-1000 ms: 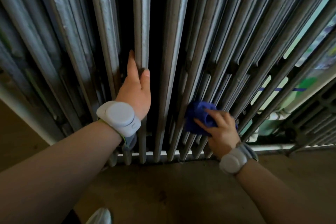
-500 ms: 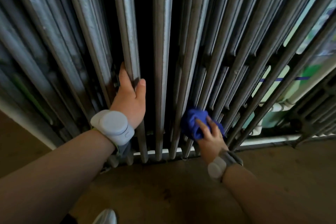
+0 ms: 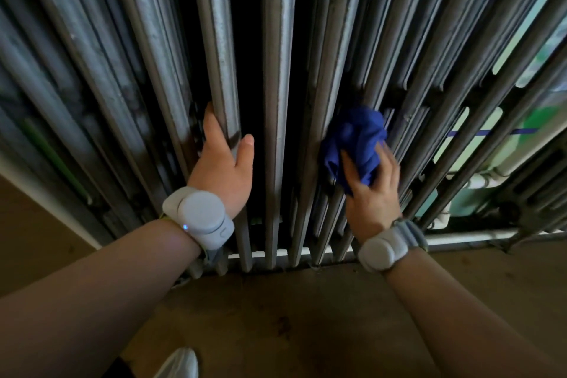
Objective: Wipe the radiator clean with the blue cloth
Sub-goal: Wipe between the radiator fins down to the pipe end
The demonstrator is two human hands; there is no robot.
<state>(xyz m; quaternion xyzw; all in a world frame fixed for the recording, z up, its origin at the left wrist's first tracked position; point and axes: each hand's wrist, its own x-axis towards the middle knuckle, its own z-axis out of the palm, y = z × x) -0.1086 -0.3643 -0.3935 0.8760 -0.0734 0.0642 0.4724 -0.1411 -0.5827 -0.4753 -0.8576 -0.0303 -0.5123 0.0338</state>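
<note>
A tall grey metal radiator (image 3: pixel 277 70) with many vertical columns fills the upper view. My right hand (image 3: pixel 372 193) holds a bunched blue cloth (image 3: pixel 352 138) and presses it against the lower part of the columns right of centre. My left hand (image 3: pixel 222 169) grips one column left of centre, thumb on its right side and fingers hidden behind it. Both wrists wear white bands.
A brown floor (image 3: pixel 291 316) runs below the radiator's feet. A white pipe (image 3: pixel 475 235) runs along the base at right. Through the gaps at right show a pale green wall and a blue line. The white tip of a shoe (image 3: pixel 181 362) is at the bottom edge.
My right hand has moved the blue cloth up the columns from near their base. My left hand has kept its grip on the same column.
</note>
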